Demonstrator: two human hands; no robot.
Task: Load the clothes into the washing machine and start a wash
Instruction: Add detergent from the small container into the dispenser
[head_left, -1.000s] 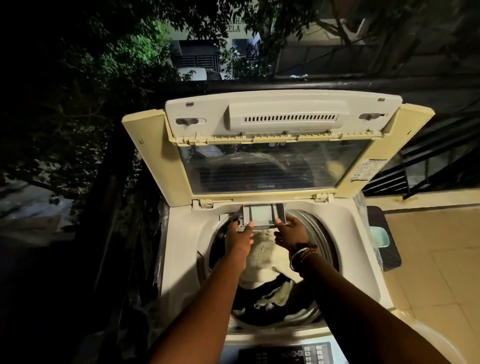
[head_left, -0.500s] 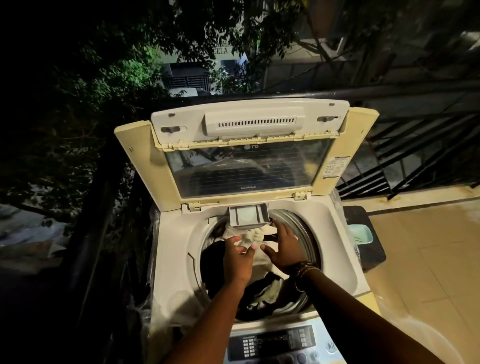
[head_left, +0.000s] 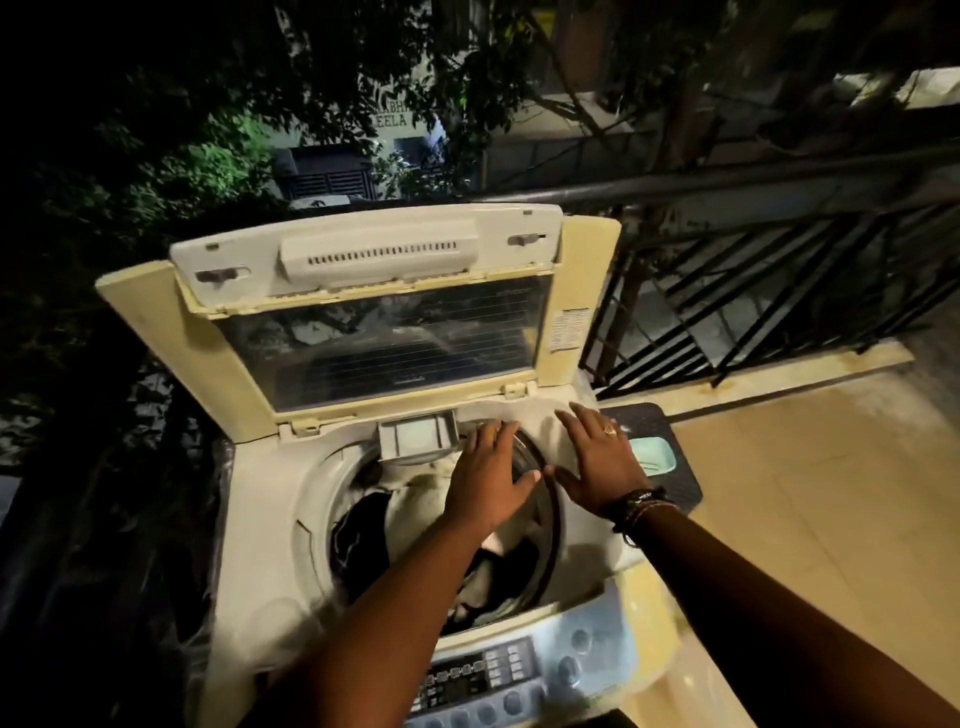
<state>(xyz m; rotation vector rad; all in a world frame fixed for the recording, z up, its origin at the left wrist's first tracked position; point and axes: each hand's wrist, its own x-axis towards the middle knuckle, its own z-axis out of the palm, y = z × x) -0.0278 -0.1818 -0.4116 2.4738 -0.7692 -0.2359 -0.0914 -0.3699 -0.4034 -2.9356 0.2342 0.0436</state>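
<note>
A cream top-loading washing machine (head_left: 260, 545) stands before me with its lid (head_left: 363, 312) raised upright. White and dark clothes (head_left: 410, 514) lie in the drum. A grey detergent drawer (head_left: 415, 436) sticks out at the drum's back rim. My left hand (head_left: 485, 478) hovers over the drum's right side with fingers spread, holding nothing. Over the machine's right top edge is my right hand (head_left: 597, 457), flat and empty, with a ring and wrist bands. The control panel (head_left: 498, 670) shows at the front.
A black metal railing (head_left: 779, 291) runs behind and to the right of the machine. A dark mat (head_left: 670, 457) with a mint-green tub (head_left: 654, 454) lies on the tiled floor (head_left: 805, 493) to the right. Trees and darkness fill the left and back.
Both hands have left the detergent drawer and the clothes, moving right and up, opened flat. My view has shifted right and back, showing more of the control panel.
</note>
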